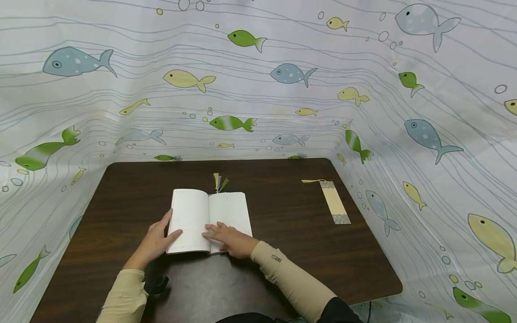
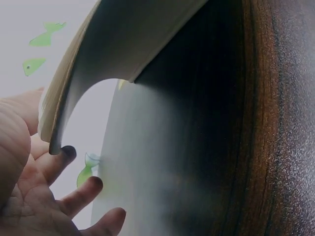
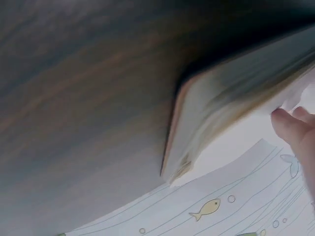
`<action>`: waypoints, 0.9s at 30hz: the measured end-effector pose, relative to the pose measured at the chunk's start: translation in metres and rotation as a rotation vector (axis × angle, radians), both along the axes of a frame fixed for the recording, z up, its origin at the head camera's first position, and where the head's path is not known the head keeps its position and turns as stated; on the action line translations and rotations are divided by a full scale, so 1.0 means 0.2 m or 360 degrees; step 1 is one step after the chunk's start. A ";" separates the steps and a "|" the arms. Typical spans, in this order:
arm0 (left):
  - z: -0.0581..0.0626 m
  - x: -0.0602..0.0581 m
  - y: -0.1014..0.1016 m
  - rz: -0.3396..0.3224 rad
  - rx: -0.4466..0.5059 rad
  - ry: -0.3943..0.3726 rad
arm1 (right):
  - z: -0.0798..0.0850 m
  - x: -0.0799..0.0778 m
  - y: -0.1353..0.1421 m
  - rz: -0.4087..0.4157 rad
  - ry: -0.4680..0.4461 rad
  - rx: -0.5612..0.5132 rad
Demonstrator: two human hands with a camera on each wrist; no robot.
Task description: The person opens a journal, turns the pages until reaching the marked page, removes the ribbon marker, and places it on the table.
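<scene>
A notebook [image 1: 231, 208] lies open on the dark wooden table, with lined white pages on both sides. My left hand [image 1: 152, 244] grips its left edge, thumb on the page and the other fingers beyond and beneath the edge. In the left wrist view that side of the notebook [image 2: 66, 93] curves up off the tabletop. My right hand [image 1: 235, 240] rests on the pages near the centre fold with fingers spread. The right wrist view has the notebook's corner [image 3: 189, 128] and page edges, with fingertips [image 3: 285, 125] touching the page. Tassels [image 1: 218, 184] stick out past the notebook's top edge.
To the right on the table lies a pale yellow bookmark [image 1: 334, 202] with patterned ends and a tassel. A white fish-print curtain [image 1: 258, 103] surrounds the table [image 1: 291, 269]. A black device [image 1: 156, 285] sits at the left wrist.
</scene>
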State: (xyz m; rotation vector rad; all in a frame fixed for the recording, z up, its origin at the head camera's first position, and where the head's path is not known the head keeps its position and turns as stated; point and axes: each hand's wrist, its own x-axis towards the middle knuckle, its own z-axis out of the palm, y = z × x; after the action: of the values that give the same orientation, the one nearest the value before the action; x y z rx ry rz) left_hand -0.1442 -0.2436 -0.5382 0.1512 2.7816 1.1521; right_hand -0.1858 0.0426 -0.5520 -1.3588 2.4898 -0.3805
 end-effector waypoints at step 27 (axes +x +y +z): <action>-0.02 0.00 -0.01 0.0015 -0.0031 -0.0075 | -0.04 -0.17 0.39 -0.0558 -0.0081 0.0231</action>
State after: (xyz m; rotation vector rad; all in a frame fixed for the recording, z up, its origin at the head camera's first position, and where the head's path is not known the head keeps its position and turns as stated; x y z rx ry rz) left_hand -0.1446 -0.2457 -0.5416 0.1077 2.7541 1.1155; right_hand -0.2189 0.1200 -0.5607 -0.8472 2.6529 -0.2933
